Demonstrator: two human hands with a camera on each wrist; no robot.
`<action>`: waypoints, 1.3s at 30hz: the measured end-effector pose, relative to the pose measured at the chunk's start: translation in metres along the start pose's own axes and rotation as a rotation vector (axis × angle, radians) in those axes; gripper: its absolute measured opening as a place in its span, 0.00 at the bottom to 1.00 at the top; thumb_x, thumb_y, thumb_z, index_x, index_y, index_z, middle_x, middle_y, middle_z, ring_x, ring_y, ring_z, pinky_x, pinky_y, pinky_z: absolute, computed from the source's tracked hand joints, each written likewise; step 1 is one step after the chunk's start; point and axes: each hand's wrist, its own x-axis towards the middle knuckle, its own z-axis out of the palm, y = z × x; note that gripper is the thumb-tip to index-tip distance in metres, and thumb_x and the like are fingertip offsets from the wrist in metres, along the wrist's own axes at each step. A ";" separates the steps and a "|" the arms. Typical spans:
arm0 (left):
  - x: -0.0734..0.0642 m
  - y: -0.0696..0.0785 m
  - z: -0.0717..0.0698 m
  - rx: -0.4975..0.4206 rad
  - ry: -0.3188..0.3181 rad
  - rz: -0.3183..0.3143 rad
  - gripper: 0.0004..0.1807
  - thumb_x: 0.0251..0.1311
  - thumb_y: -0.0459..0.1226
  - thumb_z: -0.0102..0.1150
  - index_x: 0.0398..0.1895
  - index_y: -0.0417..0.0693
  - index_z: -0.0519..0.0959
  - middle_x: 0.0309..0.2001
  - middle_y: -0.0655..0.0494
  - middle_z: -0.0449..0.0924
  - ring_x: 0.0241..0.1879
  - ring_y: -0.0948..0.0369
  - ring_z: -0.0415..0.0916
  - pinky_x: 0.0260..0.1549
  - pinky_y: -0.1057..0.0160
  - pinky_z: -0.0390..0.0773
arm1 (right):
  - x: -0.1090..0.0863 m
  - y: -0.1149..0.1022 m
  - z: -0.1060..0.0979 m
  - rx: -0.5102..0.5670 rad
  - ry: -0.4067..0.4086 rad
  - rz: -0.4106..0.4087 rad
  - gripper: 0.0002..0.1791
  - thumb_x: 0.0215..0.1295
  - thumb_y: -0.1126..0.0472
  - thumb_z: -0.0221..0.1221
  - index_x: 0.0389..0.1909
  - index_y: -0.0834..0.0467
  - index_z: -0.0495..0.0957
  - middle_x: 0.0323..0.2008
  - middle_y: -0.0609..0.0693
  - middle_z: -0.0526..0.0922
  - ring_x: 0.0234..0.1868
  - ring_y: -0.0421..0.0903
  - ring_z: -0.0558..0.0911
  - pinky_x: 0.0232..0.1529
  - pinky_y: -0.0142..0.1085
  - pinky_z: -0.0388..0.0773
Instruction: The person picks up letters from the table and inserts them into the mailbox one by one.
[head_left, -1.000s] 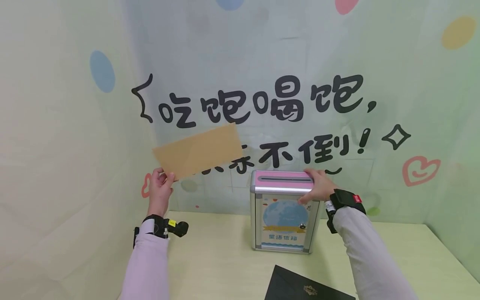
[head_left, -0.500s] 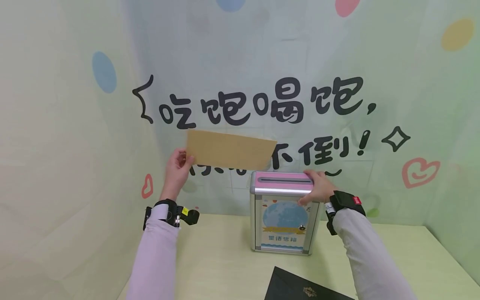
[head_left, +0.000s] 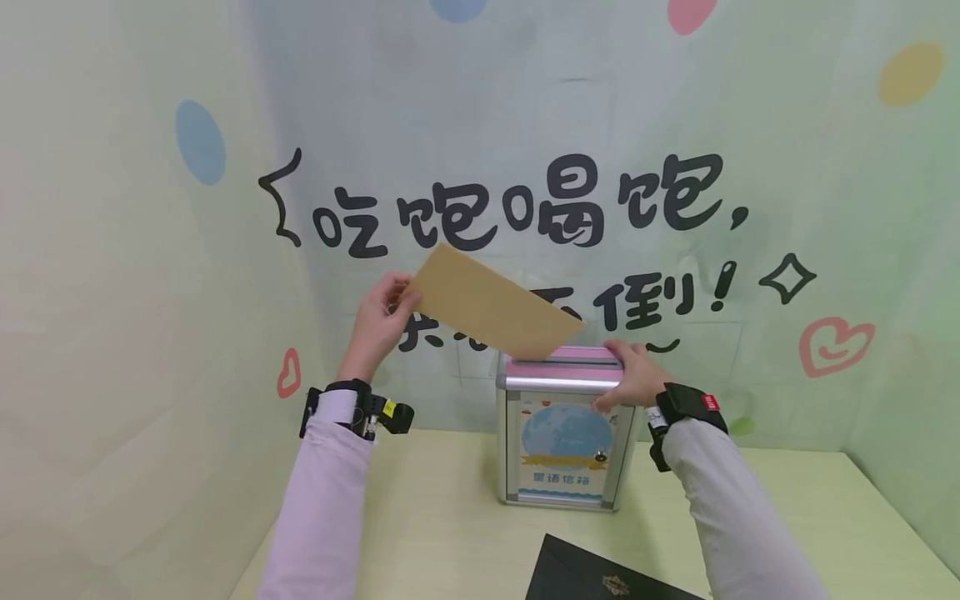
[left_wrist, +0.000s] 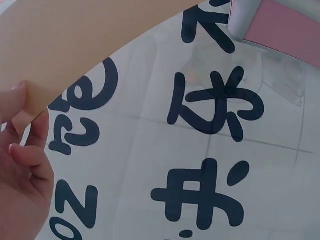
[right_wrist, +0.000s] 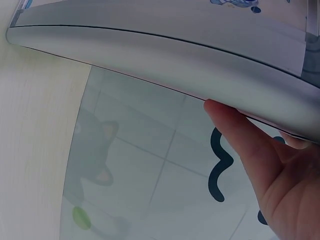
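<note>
My left hand [head_left: 378,325] pinches a plain brown envelope [head_left: 498,304] by its near left corner, thumb in front. The envelope tilts down to the right, and its lower right end overlaps the pink top of a silver-framed mailbox [head_left: 566,442], hiding the left part of the slot [head_left: 592,362]. The mailbox stands upright with a globe picture on its front. My right hand [head_left: 636,379] grips the mailbox at its upper right corner, thumb toward the front. In the right wrist view, the thumb lies along the silver side of the mailbox; the other fingers are mostly hidden.
A black envelope [head_left: 600,575] with a gold emblem lies on the pale table [head_left: 427,517] in front of the mailbox, partly out of view. Close behind the mailbox is a printed backdrop [head_left: 465,108] with large black characters. A side wall [head_left: 135,333] bounds the left.
My left hand has moved right with the brown envelope, which has turned from rising rightward to sloping down onto the mailbox top. My right hand stays on the mailbox.
</note>
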 end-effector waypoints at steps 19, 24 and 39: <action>0.014 0.025 0.043 0.144 -0.101 0.207 0.07 0.60 0.31 0.52 0.41 0.42 0.76 0.39 0.47 0.79 0.38 0.53 0.74 0.28 0.63 0.67 | -0.001 0.002 -0.001 -0.033 0.021 -0.006 0.58 0.29 0.51 0.74 0.65 0.58 0.53 0.54 0.66 0.57 0.45 0.59 0.67 0.41 0.48 0.69; 0.013 0.027 0.053 0.207 -0.122 0.246 0.07 0.59 0.30 0.52 0.40 0.43 0.77 0.38 0.48 0.80 0.37 0.54 0.75 0.31 0.60 0.73 | 0.001 0.007 0.000 -0.042 0.031 -0.025 0.59 0.28 0.50 0.73 0.65 0.58 0.54 0.54 0.66 0.57 0.44 0.59 0.68 0.40 0.47 0.70; 0.011 0.037 0.083 0.383 -0.262 0.302 0.10 0.61 0.32 0.51 0.44 0.45 0.77 0.44 0.51 0.79 0.39 0.56 0.78 0.39 0.59 0.76 | 0.002 0.006 0.000 -0.030 0.027 -0.008 0.60 0.28 0.51 0.74 0.66 0.58 0.53 0.53 0.65 0.58 0.44 0.58 0.68 0.40 0.47 0.70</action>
